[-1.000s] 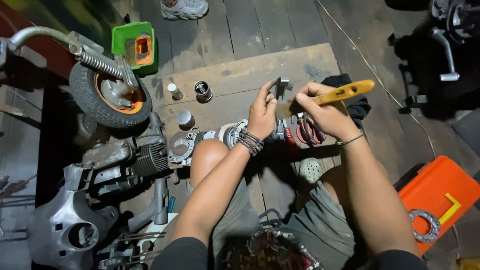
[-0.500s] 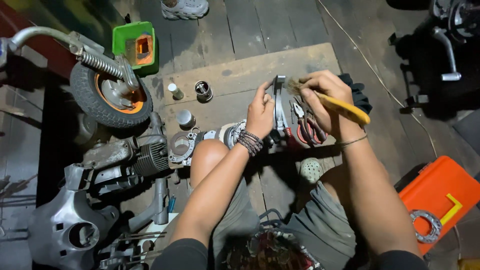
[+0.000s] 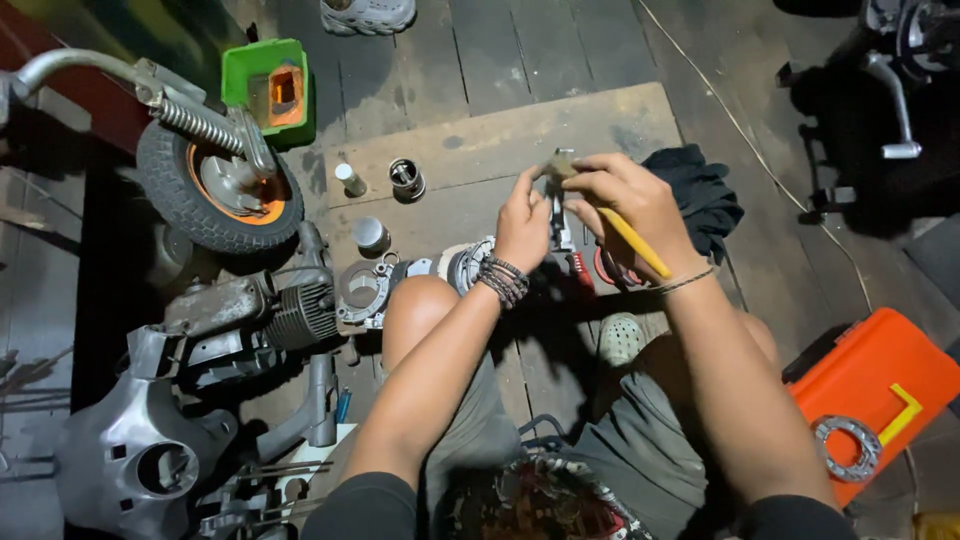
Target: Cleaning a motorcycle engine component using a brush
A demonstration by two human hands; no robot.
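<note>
My left hand grips a slim upright metal engine part over a wooden board. My right hand holds a yellow-handled tool whose handle runs down toward my wrist, its tip pressed at the top of the metal part. Beaded bands circle my left wrist. Red-handled pliers lie on the board just below my hands. A round metal engine piece rests by my left knee.
A small wheel with an orange hub and an engine block sit at left. A green box, small cylinders, a black cloth, an orange toolbox with a metal ring and a grey cowl surround me.
My right hand turned the yellow tool from pointing out to the right to pointing down along my wrist. Both hands shifted slightly up on the metal part.
</note>
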